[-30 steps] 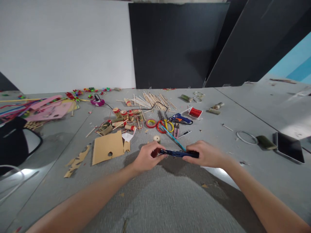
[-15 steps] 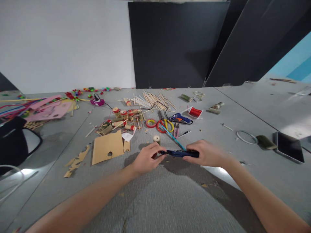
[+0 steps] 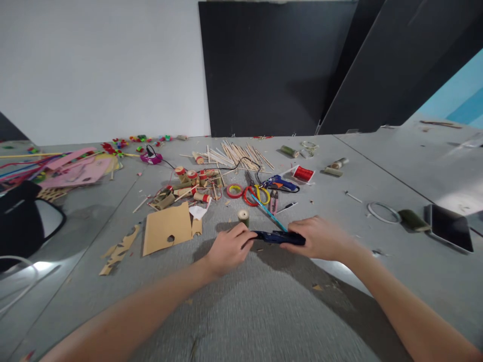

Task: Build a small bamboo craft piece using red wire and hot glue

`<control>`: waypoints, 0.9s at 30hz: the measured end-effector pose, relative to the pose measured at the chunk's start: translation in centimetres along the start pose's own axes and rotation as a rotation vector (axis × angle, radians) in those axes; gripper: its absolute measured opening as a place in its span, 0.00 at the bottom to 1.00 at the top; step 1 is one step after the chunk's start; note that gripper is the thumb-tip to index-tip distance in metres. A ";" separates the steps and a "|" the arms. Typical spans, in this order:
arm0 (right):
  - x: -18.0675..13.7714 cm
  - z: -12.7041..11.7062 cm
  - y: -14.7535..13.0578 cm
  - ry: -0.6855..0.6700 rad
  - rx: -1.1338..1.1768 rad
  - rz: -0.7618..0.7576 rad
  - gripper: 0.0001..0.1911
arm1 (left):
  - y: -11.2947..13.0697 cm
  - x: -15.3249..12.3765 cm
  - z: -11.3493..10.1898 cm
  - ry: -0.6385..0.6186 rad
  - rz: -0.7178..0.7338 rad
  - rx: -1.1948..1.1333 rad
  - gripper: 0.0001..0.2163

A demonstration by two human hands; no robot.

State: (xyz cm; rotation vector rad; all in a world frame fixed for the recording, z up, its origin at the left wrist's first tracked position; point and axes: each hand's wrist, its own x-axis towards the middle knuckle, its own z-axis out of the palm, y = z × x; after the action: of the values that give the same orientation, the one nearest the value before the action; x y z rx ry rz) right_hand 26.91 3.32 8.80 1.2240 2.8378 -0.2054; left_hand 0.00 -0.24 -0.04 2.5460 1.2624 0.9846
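There it is, the dark blue hand tool [image 3: 275,237], held level and edge-on above the grey surface [image 3: 241,317], right between the two hands. The right hand [image 3: 320,239] wraps its thick end; the left hand [image 3: 229,250] closes in a narrow pinch on the thin end — whether a small piece is tucked in those fingers too, I can't tell from here.

It looks stiff and sturdy, likely with modest heft and nothing fragile about it. I'd take it by that thick end, where the grip looks surest, and treat the thin tip with care.

And a change from a second ago: the tool sits slightly further left, and the left fingers, looped around a dark reddish shape then, are bunched tighter, that shape gone from view. The bamboo piece [image 3: 243,216] behind them shows more of itself, and a small chip [image 3: 259,250] is visible just below the tool.
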 end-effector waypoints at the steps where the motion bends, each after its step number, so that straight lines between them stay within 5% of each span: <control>1: 0.0 0.1 0.0 0.016 -0.013 0.000 0.23 | 0.0 0.0 0.0 0.010 -0.010 -0.006 0.10; 7: -0.1 0.2 -0.2 0.051 -0.076 0.000 0.21 | 0.2 0.2 -0.2 0.030 -0.066 -0.098 0.08; 19: -0.1 0.4 0.0 0.027 -0.214 0.001 0.21 | 0.4 0.6 -0.1 -0.161 -0.152 0.010 0.08; 27: -0.1 0.3 0.0 0.004 -0.205 -0.013 0.22 | -0.4 0.0 0.3 -0.191 0.017 0.129 0.11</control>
State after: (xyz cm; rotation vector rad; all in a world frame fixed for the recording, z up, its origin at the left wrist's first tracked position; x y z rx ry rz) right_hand 26.98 3.23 8.48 1.1655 2.7865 0.0857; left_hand -0.04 0.10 -0.46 2.6747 1.2905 0.6634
